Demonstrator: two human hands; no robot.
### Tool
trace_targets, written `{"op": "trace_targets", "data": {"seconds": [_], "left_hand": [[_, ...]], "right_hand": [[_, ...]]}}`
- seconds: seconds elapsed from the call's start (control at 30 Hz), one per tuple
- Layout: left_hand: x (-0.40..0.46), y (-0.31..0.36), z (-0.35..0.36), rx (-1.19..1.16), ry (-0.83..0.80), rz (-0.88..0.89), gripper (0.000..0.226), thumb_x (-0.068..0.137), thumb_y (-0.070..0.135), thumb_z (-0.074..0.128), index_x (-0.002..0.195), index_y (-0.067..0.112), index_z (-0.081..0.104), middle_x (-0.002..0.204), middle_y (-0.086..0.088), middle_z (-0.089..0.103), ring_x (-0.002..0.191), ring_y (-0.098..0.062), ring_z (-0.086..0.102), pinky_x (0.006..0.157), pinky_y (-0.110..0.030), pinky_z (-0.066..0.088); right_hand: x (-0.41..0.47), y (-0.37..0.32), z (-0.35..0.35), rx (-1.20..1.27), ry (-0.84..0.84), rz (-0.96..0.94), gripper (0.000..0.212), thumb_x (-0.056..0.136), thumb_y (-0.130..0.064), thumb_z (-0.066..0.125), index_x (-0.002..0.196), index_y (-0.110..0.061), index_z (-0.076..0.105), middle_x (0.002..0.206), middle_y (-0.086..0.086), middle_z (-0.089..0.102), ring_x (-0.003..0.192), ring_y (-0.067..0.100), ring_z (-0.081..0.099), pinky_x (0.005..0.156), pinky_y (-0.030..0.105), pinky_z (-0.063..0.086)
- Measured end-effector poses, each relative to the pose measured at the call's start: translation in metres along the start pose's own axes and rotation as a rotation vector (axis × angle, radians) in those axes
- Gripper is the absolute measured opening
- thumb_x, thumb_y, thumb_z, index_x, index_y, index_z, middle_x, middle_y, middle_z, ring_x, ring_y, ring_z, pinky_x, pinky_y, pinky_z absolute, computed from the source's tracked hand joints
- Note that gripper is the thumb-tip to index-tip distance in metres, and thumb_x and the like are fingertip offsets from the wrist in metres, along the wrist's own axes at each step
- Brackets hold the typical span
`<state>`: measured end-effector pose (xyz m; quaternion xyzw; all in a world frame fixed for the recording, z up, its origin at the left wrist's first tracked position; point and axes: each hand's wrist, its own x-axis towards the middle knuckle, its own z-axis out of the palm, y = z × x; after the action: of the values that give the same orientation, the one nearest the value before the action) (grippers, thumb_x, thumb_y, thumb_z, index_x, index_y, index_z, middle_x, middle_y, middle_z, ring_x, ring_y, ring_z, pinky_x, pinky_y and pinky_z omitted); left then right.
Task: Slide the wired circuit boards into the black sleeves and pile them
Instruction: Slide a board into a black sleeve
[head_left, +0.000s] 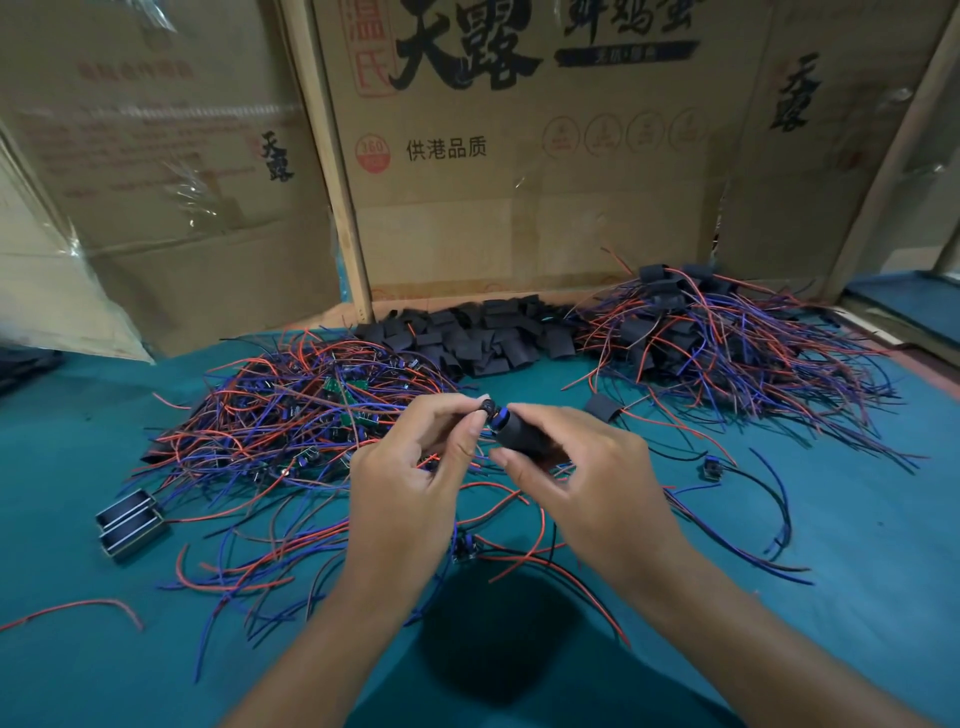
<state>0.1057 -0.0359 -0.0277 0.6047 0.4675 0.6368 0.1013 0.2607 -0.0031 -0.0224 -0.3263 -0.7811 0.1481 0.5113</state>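
Note:
My left hand (415, 467) pinches the end of a wired circuit board (488, 408) between thumb and fingers. My right hand (576, 467) grips a black sleeve (522, 434) around that board's other end; both are held above the teal table (857, 519). A heap of bare wired boards (296, 415) with red and blue wires lies to the left. Loose black sleeves (478, 332) are heaped at the back centre. A pile of sleeved boards (727, 338) lies at the back right.
Cardboard boxes (519, 156) wall off the back of the table. Two small metal parts (130, 522) lie at the left. Loose boards with wires (467, 545) lie under my hands, one more (709, 467) to the right, and a single sleeved board (602, 408) near the right pile.

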Motion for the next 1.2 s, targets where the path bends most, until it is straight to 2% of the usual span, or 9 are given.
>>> {"op": "trace_targets", "data": {"seconds": [0.1, 0.27, 0.4, 0.67, 0.8, 0.9, 1.1, 1.2], "left_hand": [[-0.001, 0.002, 0.000, -0.027, -0.004, -0.024, 0.006, 0.094, 0.022, 0.067, 0.098, 0.026, 0.071, 0.092, 0.013, 0.075, 0.086, -0.009, 0.072, 0.077, -0.017, 0.052], [-0.001, 0.003, 0.001, 0.001, -0.021, -0.033, 0.009, 0.091, 0.023, 0.069, 0.098, 0.022, 0.074, 0.092, 0.014, 0.075, 0.083, -0.007, 0.072, 0.077, -0.016, 0.051], [-0.003, 0.003, 0.002, 0.008, -0.029, -0.027, 0.007, 0.092, 0.020, 0.070, 0.097, 0.020, 0.074, 0.089, 0.012, 0.075, 0.082, -0.007, 0.072, 0.076, -0.015, 0.050], [-0.003, 0.008, 0.005, -0.103, -0.056, -0.087, 0.011, 0.091, 0.016, 0.066, 0.094, 0.024, 0.073, 0.091, 0.007, 0.075, 0.086, -0.012, 0.072, 0.077, -0.017, 0.052], [-0.005, 0.006, 0.005, -0.118, -0.053, -0.124, 0.012, 0.092, 0.017, 0.066, 0.097, 0.025, 0.074, 0.095, 0.006, 0.075, 0.091, -0.015, 0.072, 0.081, -0.023, 0.055], [-0.004, 0.003, 0.006, -0.182, -0.035, -0.159, 0.013, 0.093, 0.012, 0.068, 0.097, 0.022, 0.075, 0.096, 0.004, 0.076, 0.093, -0.014, 0.072, 0.082, -0.022, 0.054], [-0.003, 0.000, 0.008, -0.266, -0.044, -0.189, 0.013, 0.091, 0.008, 0.069, 0.093, 0.020, 0.075, 0.094, 0.000, 0.077, 0.090, -0.015, 0.073, 0.079, -0.020, 0.054], [-0.002, -0.003, 0.008, -0.322, -0.015, -0.243, 0.011, 0.089, 0.010, 0.070, 0.090, 0.019, 0.075, 0.096, -0.003, 0.077, 0.094, -0.021, 0.073, 0.081, -0.031, 0.058]], "right_hand": [[-0.001, 0.000, 0.001, 0.001, -0.006, -0.002, 0.031, 0.082, -0.024, 0.073, 0.112, -0.019, 0.069, 0.095, -0.012, 0.068, 0.086, -0.001, 0.061, 0.077, 0.003, 0.042], [0.000, 0.002, 0.001, -0.031, 0.025, 0.009, 0.029, 0.082, -0.024, 0.071, 0.110, -0.018, 0.068, 0.093, -0.007, 0.069, 0.083, 0.002, 0.060, 0.075, 0.010, 0.045], [-0.001, 0.005, 0.002, -0.087, 0.034, -0.031, 0.030, 0.083, -0.021, 0.072, 0.112, -0.015, 0.067, 0.096, -0.003, 0.068, 0.086, 0.003, 0.059, 0.079, 0.010, 0.043], [0.000, 0.006, 0.001, -0.119, 0.036, -0.041, 0.029, 0.083, -0.020, 0.072, 0.110, -0.015, 0.067, 0.093, 0.000, 0.068, 0.083, 0.011, 0.060, 0.077, 0.023, 0.047], [-0.001, 0.003, 0.003, -0.132, 0.031, -0.045, 0.030, 0.083, -0.021, 0.071, 0.112, -0.015, 0.068, 0.094, -0.001, 0.069, 0.085, 0.010, 0.061, 0.079, 0.018, 0.045], [-0.002, 0.000, 0.005, -0.143, 0.025, -0.036, 0.030, 0.083, -0.025, 0.070, 0.111, -0.015, 0.068, 0.094, -0.001, 0.069, 0.085, 0.007, 0.059, 0.078, 0.017, 0.043], [-0.002, -0.001, 0.001, -0.155, -0.050, 0.000, 0.023, 0.087, -0.024, 0.069, 0.108, -0.013, 0.068, 0.093, 0.000, 0.071, 0.084, 0.016, 0.063, 0.074, 0.030, 0.049], [-0.002, -0.003, 0.002, -0.200, -0.118, -0.013, 0.022, 0.089, -0.026, 0.069, 0.107, -0.012, 0.068, 0.090, 0.002, 0.070, 0.081, 0.021, 0.063, 0.071, 0.037, 0.050]]}}
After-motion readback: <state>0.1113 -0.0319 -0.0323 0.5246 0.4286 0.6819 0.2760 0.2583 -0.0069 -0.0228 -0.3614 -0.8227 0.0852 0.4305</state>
